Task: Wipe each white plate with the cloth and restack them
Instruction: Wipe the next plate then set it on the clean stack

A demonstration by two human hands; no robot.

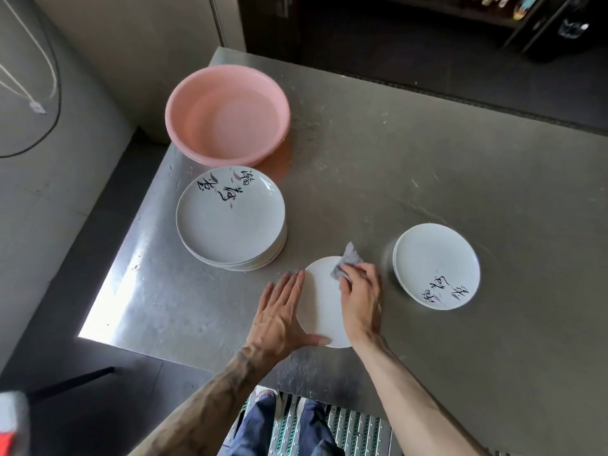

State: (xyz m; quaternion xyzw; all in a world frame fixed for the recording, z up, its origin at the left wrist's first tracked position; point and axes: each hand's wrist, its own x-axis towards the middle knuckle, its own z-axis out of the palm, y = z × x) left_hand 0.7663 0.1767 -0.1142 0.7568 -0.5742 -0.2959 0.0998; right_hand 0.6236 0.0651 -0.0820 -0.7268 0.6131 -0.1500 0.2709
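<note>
A white plate (320,301) lies on the steel table near its front edge, between my two hands. My left hand (281,314) rests against the plate's left rim, fingers straight along the edge and thumb at the near rim. My right hand (360,297) grips a grey cloth (347,263) and presses it on the plate's far right part. A tall stack of white plates (230,218) with black calligraphy stands to the left behind. A short stack of the same plates (436,266) sits to the right.
A pink plastic basin (227,110) stands at the table's far left corner, behind the tall stack. The steel table (427,166) stretches to the right and back. Its left edge drops to a dark floor; a green grated mat lies under my feet.
</note>
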